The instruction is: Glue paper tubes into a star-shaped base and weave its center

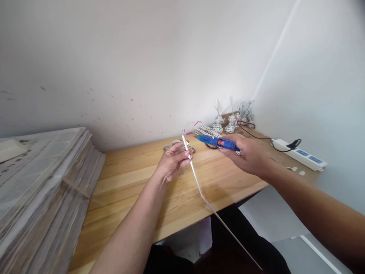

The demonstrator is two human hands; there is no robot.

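Observation:
Pinched between the thumb and fingers of my left hand (174, 160) is a long, thin white paper stick (196, 176). It bends partway down, and its lower length slants over the table's front edge toward my lap. My right hand (248, 154) is wrapped round a blue glue gun (218, 142), whose nozzle points left toward the stick's upper end. A gap shows between nozzle and stick. Behind my left hand, partly hidden, lies a greyish object (171, 145) that I cannot make out.
The wooden table (128, 182) meets the wall. At left stands a tall stack of newspapers (65, 186). Several woven paper figures (231, 122) stand at the back right, with a bundle of paper sticks (207, 131) beside them. A white power strip (299, 154) with a red-black cord lies at right.

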